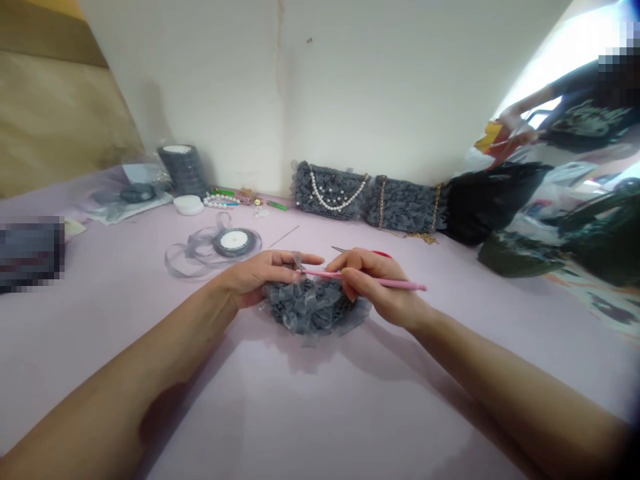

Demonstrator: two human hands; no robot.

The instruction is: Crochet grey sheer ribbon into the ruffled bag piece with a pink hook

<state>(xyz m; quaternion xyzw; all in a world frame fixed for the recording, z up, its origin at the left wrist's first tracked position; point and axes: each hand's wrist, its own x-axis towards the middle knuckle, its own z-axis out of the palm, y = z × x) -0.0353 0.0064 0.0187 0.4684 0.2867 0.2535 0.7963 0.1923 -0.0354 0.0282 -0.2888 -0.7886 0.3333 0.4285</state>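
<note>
Glare whitens the upper right, soft shadows cross the tabletop [280, 427], edges blur.

Near side: we find open lilac tabletop [280, 420] between the forearms [165, 347], giving passage up to the gray ruffled piece [310, 310].
Centre: we note the left hand [263, 272], right hand [377, 285] and pink hook [397, 284] barring the way straight ahead.
Left: we record a ribbon spool [236, 241] and loose ribbon loops [186, 270] beyond the left hand; open surface lies left of them.
Right: we see scissors [383, 254] just behind the right hand, then open surface.
Rear: we find two ruffled bags [333, 190] blocking the wall side.
</note>
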